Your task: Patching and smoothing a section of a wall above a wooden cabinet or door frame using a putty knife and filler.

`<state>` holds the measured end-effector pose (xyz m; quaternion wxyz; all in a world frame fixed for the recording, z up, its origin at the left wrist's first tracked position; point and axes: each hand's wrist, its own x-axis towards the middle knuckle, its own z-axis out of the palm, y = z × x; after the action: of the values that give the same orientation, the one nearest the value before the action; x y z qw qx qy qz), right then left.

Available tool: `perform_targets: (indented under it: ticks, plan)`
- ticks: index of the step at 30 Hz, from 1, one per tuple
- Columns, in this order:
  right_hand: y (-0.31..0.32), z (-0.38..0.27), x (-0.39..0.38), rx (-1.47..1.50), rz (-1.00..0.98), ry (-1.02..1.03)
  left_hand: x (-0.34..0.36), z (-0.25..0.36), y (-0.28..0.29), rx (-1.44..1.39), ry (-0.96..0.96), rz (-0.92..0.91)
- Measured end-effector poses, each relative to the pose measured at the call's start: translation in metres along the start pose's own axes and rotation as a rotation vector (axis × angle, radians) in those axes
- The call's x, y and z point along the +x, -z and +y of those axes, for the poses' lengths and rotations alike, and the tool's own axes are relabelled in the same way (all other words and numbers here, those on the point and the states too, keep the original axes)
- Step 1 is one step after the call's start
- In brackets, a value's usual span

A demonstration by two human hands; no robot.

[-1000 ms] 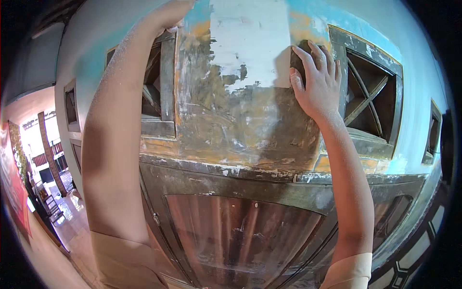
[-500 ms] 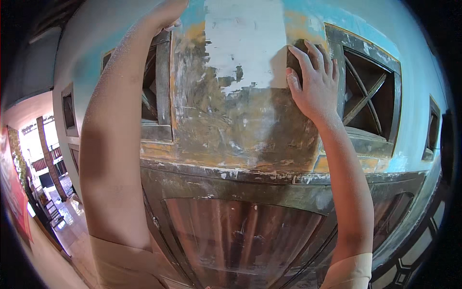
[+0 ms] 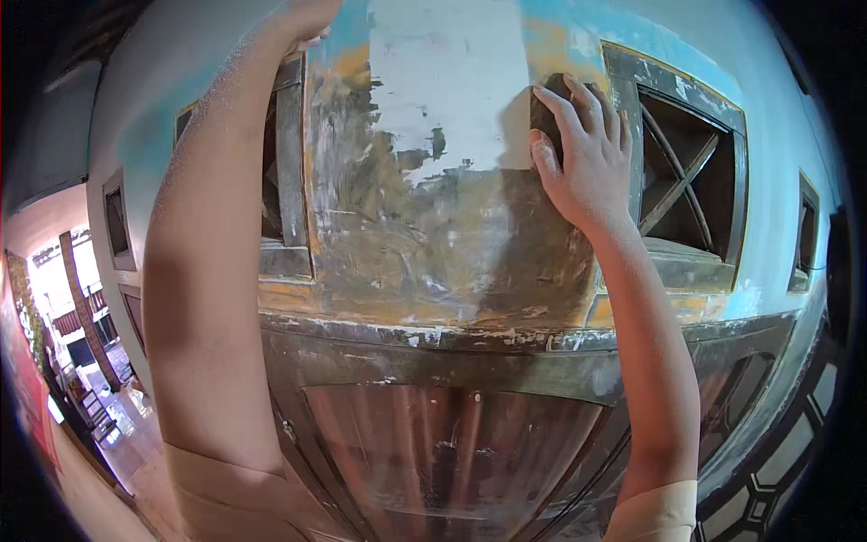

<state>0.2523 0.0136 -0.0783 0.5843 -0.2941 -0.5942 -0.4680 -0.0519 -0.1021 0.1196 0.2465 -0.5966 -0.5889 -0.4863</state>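
Note:
My right hand [image 3: 585, 154] is raised against the wall panel, its fingers spread and slightly bent, holding nothing; a dark shadow lies beside it. The panel [image 3: 424, 226] is scraped and blotched brown and ochre, with a smooth white patch [image 3: 449, 72] at its top, left of that hand. At the upper left my left hand [image 3: 316, 25] reaches up and is mostly cut off by the frame edge, so what it holds, if anything, is hidden. Pale dust covers both forearms.
A vent opening with crossed bars [image 3: 691, 172] is right of my right hand; another wooden frame [image 3: 291, 163] stands behind my left forearm. Below runs a chipped ledge [image 3: 433, 336] above a dark wooden door frame with reddish curtained glass [image 3: 452, 443]. A bright doorway [image 3: 81, 298] opens at far left.
The wall has shifted slightly left in the view. My right hand stays at nearly the same place on the panel, and my left arm remains raised.

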Motion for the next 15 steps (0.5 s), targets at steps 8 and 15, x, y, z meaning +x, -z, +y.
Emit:
perform_targets:
  ticks: [8,15]
  plan:
    - [-0.001,0.005,-0.002,-0.036,0.018,0.02,-0.053,-0.069,-0.031,0.11,-0.209,0.08]
    - [-0.011,0.011,-0.008,-0.077,0.048,0.033,-0.275,-0.084,-0.091,0.011,0.109,-0.13]
